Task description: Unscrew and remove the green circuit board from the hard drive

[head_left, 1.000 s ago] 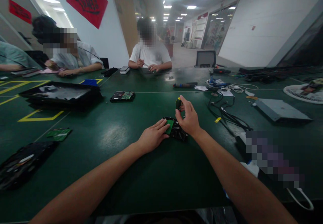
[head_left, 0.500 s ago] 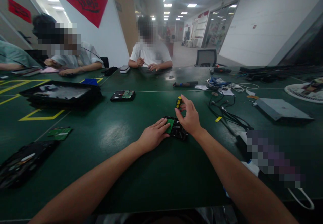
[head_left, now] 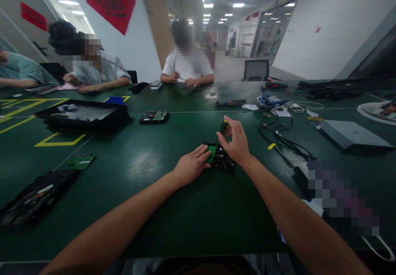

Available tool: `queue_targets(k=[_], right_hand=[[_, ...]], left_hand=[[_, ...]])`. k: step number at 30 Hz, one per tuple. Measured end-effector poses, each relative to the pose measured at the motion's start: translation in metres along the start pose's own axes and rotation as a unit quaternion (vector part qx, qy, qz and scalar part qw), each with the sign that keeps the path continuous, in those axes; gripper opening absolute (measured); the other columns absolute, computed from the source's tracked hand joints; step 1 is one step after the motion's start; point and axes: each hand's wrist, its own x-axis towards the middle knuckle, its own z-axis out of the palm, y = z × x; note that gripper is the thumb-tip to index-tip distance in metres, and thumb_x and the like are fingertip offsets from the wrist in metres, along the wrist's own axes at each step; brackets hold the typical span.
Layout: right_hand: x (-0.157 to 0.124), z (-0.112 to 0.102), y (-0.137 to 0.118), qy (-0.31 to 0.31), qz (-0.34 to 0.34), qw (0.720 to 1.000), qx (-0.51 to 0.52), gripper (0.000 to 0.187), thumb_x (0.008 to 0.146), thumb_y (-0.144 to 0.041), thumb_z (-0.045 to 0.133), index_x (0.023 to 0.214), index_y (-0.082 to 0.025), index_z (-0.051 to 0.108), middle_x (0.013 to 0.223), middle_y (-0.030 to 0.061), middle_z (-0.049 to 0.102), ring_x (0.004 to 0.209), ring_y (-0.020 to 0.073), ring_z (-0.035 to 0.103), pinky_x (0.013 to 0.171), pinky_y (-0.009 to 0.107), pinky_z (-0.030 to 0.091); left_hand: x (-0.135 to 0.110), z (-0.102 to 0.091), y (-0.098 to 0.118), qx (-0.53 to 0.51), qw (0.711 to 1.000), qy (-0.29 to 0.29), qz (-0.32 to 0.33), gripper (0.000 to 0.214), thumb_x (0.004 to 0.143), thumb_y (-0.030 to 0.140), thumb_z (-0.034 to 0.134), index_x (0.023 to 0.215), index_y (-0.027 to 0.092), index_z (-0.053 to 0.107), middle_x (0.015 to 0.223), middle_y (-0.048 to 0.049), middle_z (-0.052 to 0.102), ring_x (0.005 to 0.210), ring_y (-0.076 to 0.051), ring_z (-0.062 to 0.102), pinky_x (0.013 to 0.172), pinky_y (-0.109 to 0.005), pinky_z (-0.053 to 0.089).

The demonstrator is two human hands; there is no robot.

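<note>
A hard drive (head_left: 223, 159) lies on the green table with its green circuit board (head_left: 212, 152) facing up. My left hand (head_left: 192, 165) rests flat on the drive's left part, fingers stretched across the board. Above the drive's far side, my right hand (head_left: 235, 139) is closed round the dark green and yellow handle of a screwdriver (head_left: 223, 126). The screwdriver stands nearly upright over the drive. Its tip is too small and partly hidden, so contact with a screw cannot be made out.
Another hard drive (head_left: 154, 117) lies beyond my left hand, near a black tray (head_left: 83, 116). At left are a black casing (head_left: 37, 196) and a loose circuit board (head_left: 81, 162). Black cables (head_left: 283, 141) and a grey metal box (head_left: 352, 134) are on the right. Co-workers sit across the table.
The screwdriver handle has turned in my right hand, with less yellow showing. My left hand stays on the drive. The whole view has shifted slightly.
</note>
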Motion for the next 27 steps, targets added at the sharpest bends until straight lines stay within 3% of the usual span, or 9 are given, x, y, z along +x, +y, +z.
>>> queue_targets(k=[6,15,23,27], right_hand=[[0.016,-0.007,-0.006,0.006,-0.012,1.000,-0.016,0.040,0.101,-0.032,0.053,0.140,-0.030,0.055,0.117,0.0091,0.062,0.095,0.0232,0.065,0.089,0.045,0.059],[0.041,-0.012,-0.007,0.014,0.001,0.999,-0.044,0.021,0.098,-0.032,0.057,0.111,-0.021,0.070,0.103,0.0081,0.070,0.084,0.0210,0.064,0.083,0.038,0.055],[0.066,-0.019,-0.017,-0.049,0.092,0.985,-0.136,0.013,0.090,-0.024,0.059,0.096,-0.017,0.069,0.097,0.0103,0.072,0.082,0.0226,0.065,0.083,0.037,0.050],[0.080,-0.028,-0.026,-0.126,0.110,0.974,-0.155,0.011,0.086,-0.022,0.062,0.093,-0.018,0.069,0.094,0.0093,0.074,0.080,0.0224,0.065,0.083,0.037,0.049]], left_hand=[[0.000,-0.003,0.001,0.000,1.000,-0.008,-0.002,0.049,0.104,0.041,0.050,0.146,0.017,0.053,0.159,-0.0130,0.044,0.151,-0.024,0.036,0.120,-0.041,0.041],[0.002,-0.003,-0.007,-0.019,1.000,-0.008,-0.016,0.048,0.103,0.040,0.052,0.146,0.018,0.053,0.160,-0.0118,0.044,0.151,-0.024,0.036,0.119,-0.041,0.041],[0.004,-0.001,-0.008,-0.026,0.999,-0.008,-0.039,0.048,0.104,0.040,0.051,0.146,0.017,0.055,0.159,-0.0126,0.045,0.151,-0.025,0.036,0.123,-0.044,0.035],[0.003,0.000,-0.010,-0.037,0.999,-0.004,-0.031,0.049,0.104,0.039,0.050,0.147,0.017,0.053,0.161,-0.0116,0.042,0.153,-0.023,0.031,0.124,-0.041,0.034]])
